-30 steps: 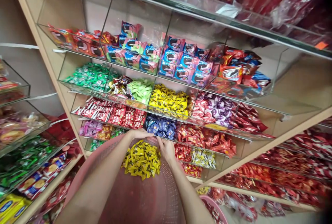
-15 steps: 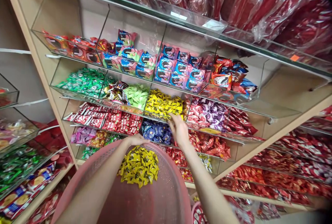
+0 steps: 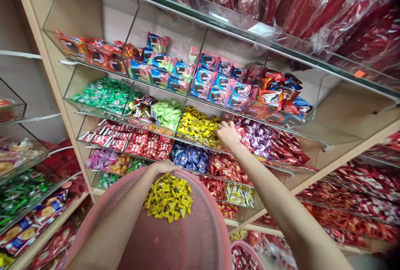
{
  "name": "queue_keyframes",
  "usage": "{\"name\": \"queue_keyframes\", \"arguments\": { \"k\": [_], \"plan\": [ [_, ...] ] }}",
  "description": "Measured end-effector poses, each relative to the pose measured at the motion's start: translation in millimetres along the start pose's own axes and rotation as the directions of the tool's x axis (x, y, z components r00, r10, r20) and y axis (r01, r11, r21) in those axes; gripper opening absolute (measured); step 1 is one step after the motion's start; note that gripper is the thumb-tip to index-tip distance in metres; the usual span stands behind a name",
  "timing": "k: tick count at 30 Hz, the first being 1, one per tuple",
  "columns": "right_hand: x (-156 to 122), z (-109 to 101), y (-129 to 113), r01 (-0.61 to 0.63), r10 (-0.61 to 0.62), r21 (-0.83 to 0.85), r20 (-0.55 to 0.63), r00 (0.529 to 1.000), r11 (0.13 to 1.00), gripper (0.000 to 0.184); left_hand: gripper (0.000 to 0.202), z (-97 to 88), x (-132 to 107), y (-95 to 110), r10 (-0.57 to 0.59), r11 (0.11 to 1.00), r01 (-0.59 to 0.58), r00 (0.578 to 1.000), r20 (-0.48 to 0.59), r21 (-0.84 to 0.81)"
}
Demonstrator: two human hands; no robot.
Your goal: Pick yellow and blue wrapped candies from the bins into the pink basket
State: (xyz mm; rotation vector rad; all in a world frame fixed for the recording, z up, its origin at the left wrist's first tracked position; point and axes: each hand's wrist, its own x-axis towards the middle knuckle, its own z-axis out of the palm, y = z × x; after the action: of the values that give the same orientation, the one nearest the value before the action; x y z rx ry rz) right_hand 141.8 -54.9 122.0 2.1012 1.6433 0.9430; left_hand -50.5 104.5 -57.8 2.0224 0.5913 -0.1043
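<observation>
A large pink plastic basket (image 3: 212,209) fills the lower middle of the head view, with a heap of yellow wrapped candies (image 3: 170,197) inside against its far wall. My left hand (image 3: 165,166) is closed over the basket's far rim. Higher up, my right hand (image 3: 227,134) reaches into the shelf at the right end of a compartment of matching yellow candies (image 3: 198,126). Its fingers are curled down at the candies, and whatever lies under the fingertips is hidden.
Clear dividers and front lips edge the shelf compartments. Purple and white candies (image 3: 256,136) lie right of my right hand, light green ones (image 3: 168,113) to the left. Blue-wrapped candies (image 3: 190,158) sit just beyond the basket rim. A smaller pink basket (image 3: 254,257) stands at lower right.
My right hand has moved up and right, from the front of the yellow candy compartment to its right end, and its fingers are more curled. My left hand stays on the rim.
</observation>
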Motion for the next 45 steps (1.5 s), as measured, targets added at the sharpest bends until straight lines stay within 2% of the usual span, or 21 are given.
{"name": "queue_keyframes", "arguments": {
  "k": [2,4,6,7,8,10,12,13,15,18,22,30,39,45],
  "plan": [
    [-1.7,-8.4,2.7,-0.031,0.032,0.041,-0.045,0.998,0.999,0.02,0.065,-0.3,-1.8,2.3,-0.002,1.0,0.002,1.0,0.0,0.001],
    [-6.8,-20.5,-0.4,-0.084,0.106,0.162,-0.129,0.986,0.983,0.021,0.065,-0.7,-4.1,5.8,-0.009,1.0,0.009,1.0,0.007,-0.004],
    [-14.8,-30.7,-14.1,-0.093,0.184,0.396,-0.198,0.963,0.913,0.019,0.064,-1.0,-5.9,9.1,-0.017,1.0,0.017,1.0,0.011,-0.001],
    [-19.6,-32.8,-25.6,-0.068,0.216,0.547,-0.21,0.953,0.834,0.017,0.062,-1.2,-6.5,10.1,-0.017,1.0,0.017,1.0,0.008,0.011],
    [-24.9,-32.0,-40.2,-0.033,0.238,0.701,-0.198,0.951,0.713,0.016,0.059,-1.3,-6.8,10.4,-0.017,1.0,0.016,1.0,0.019,0.016],
    [-36.3,-20.6,-76.8,0.001,0.245,0.937,-0.092,0.965,0.35,0.016,0.052,-1.5,-6.9,9.3,-0.007,1.0,0.007,1.0,0.029,0.01],
    [-48.2,1.5,-117.7,-0.091,0.178,0.995,0.098,0.979,-0.048,0.018,0.046,-1.6,-6.6,6.6,-0.027,0.999,0.027,0.999,0.02,0.021],
    [-54.1,14.7,-137.2,-0.169,0.145,0.967,0.198,0.969,-0.191,0.018,0.044,-1.6,-6.4,5.3,-0.04,0.998,0.04,0.999,0.007,0.04],
    [-65.0,40.9,-169.0,-0.318,0.113,0.871,0.384,0.917,-0.375,0.018,0.042,-1.8,-6.4,4.1,-0.064,0.994,0.066,0.998,-0.023,0.084],
    [-78.2,70.1,-192.4,-0.426,0.064,0.734,0.535,0.842,-0.529,0.02,0.044,-3.1,-7.2,6.1,-0.066,0.993,0.067,0.998,-0.006,0.095],
    [-87.8,84.4,-192.3,-0.461,0.049,0.642,0.613,0.789,-0.613,0.022,0.047,-5.8,-7.9,8.0,0.037,0.997,-0.044,0.993,0.115,0.058],
    [-88.8,83.2,-190.9,-0.504,-0.097,0.639,0.56,0.823,-0.581,0.022,0.041,-9.8,0.3,-5.7,0.111,0.991,-0.122,0.975,0.191,0.049],
    [-91.8,84.0,-193.3,-0.542,-0.161,0.648,0.551,0.819,-0.535,0.028,0.035,-6.3,1.0,-5.5,0.074,0.997,-0.076,0.988,0.134,0.012],
    [-93.2,81.4,-194.0,-0.508,-0.13,0.65,0.538,0.833,-0.565,0.031,0.029,-2.8,-2.4,-0.9,0.047,0.999,-0.045,0.992,0.113,-0.014]
  ]
}}
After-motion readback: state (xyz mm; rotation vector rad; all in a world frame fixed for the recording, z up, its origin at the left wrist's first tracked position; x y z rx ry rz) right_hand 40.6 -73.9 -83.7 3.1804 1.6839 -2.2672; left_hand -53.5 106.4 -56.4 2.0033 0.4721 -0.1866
